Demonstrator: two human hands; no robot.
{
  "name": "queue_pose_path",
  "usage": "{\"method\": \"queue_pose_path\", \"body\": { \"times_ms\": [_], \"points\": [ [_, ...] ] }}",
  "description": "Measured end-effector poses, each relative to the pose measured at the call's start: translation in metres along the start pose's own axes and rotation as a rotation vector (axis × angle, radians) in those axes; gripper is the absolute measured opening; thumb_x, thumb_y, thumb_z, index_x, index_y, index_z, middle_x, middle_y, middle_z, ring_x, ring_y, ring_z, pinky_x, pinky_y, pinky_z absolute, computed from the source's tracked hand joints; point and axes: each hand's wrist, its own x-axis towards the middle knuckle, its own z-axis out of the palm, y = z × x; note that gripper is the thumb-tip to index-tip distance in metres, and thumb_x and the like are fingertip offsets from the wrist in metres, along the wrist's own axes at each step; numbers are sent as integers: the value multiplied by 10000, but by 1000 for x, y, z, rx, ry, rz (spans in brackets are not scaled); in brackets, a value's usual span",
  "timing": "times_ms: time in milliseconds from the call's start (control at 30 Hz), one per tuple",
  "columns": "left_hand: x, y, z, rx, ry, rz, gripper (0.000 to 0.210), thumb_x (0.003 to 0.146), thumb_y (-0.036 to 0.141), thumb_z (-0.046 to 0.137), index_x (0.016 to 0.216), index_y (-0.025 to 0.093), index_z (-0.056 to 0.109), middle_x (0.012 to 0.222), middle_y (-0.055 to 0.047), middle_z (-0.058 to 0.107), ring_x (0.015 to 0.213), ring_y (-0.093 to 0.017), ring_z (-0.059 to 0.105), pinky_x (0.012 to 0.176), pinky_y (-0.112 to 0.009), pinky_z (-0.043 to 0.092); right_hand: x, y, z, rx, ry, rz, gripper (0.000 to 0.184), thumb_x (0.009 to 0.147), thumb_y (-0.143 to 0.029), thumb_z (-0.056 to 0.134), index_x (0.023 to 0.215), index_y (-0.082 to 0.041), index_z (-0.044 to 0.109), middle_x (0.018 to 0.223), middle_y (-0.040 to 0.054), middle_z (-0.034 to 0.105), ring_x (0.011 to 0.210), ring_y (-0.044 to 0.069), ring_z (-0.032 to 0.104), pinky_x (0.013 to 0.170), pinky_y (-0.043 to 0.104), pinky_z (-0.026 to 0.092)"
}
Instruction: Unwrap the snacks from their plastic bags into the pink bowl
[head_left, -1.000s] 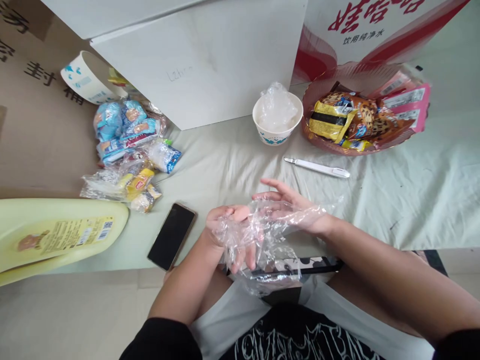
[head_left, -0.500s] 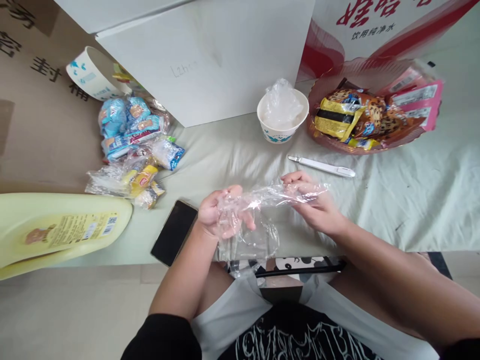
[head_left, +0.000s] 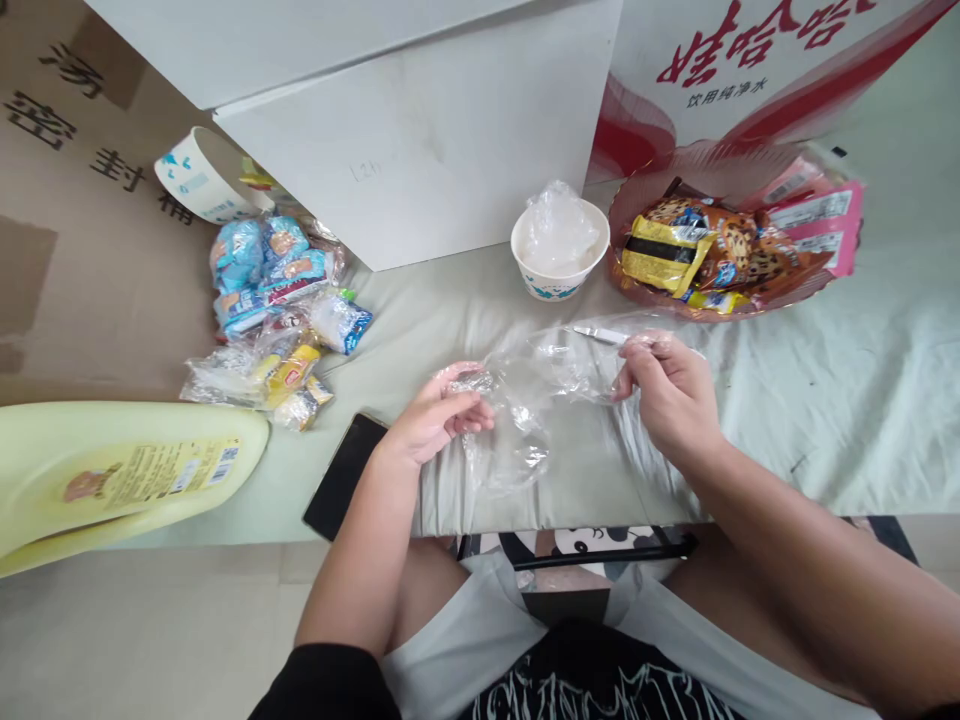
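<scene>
A thin, clear piece of plastic film point(head_left: 525, 400) stretches between my two hands, wrinkled, with a loose part hanging toward the table's front edge. Whether it is a flat sheet, a bag or a glove, I cannot tell. My left hand point(head_left: 446, 415) has its fingers curled around the film's left end. At the other end, my right hand point(head_left: 671, 395) pinches the film between thumb and fingers. Behind the film and partly hidden by my right hand lies a slim white knife point(head_left: 600, 335). A paper bowl point(head_left: 559, 285) with crumpled clear plastic point(head_left: 559, 230) inside stands beyond it.
A pinkish basket point(head_left: 660, 295) of packaged snacks stands at the back right. Wrapped snacks point(head_left: 277, 270) lie at left near a tipped paper bowl point(head_left: 199, 180). A phone point(head_left: 345, 480) and a yellow-green bottle point(head_left: 135, 480) are at front left. White boxes point(head_left: 420, 150) line the back.
My right hand has moved right and turned knuckles up, drawing the film wider. My left hand has shifted slightly left, and the film no longer covers its palm. The view has tilted slightly.
</scene>
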Motion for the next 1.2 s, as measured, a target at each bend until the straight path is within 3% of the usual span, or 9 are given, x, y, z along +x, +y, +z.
{"method": "queue_pose_path", "body": {
  "times_ms": [133,300,467,600,700,800,933,1067,1200],
  "points": [
    [-2,1,2,-39,-60,32,808,800,484,766,1457,237,365,799,-55,793,722,-232,789,586,-249,599,0,-1,-4,-68,5,41,240,905,-366,627,711,-235,574,419,-76,454,376,113,457,447,271,434],
    [4,3,3,-66,229,327,924,699,321,893,1451,308,356,764,24,777,651,-139,750,566,-169,561,-1,-3,-3,-61,-18,62,218,882,-395,643,759,-230,573,405,-88,446,354,101,433,406,246,386],
    [2,9,-5,-156,444,607,914,669,327,916,1419,348,394,765,63,766,514,-54,653,503,-116,493,0,-6,0,-93,-100,140,309,841,-505,673,773,-220,576,403,-77,475,313,103,418,335,233,304],
    [-1,6,2,-120,256,441,1184,653,417,920,1548,394,145,959,0,800,665,-126,751,599,-191,575,1,-5,0,-57,-136,111,312,871,-510,645,787,-223,557,407,-82,471,315,99,417,344,233,308],
    [-1,2,7,30,166,329,1300,667,370,916,1588,350,-1,849,2,793,708,-161,768,648,-223,594,3,-1,-2,-29,-58,22,231,916,-454,614,872,-233,563,489,-69,545,416,118,531,451,254,433],
    [0,0,7,98,251,396,1231,728,310,866,1594,333,-10,804,26,775,629,-119,732,596,-183,558,3,5,-6,9,-27,-95,344,907,-372,660,1205,-267,522,692,-36,688,691,174,702,699,332,564],
    [1,-4,2,160,285,482,1110,696,253,865,1549,413,173,1141,-32,758,551,-80,688,498,-185,511,1,12,-8,-46,-115,-184,676,873,-296,710,1455,-305,366,944,15,756,840,206,745,835,406,586],
    [3,-7,-2,177,327,579,491,746,374,833,1163,233,616,1080,-66,771,756,-154,752,675,-254,590,0,13,-7,-183,-156,-245,460,882,-182,588,1325,-300,548,1162,41,746,583,128,679,678,359,590],
    [7,-8,-6,125,441,692,296,770,347,821,981,218,658,895,-20,777,845,-147,746,819,-257,578,5,11,-8,-348,-72,-386,262,848,-123,557,990,-266,725,1032,35,764,908,203,731,855,402,577]
  ]
}}
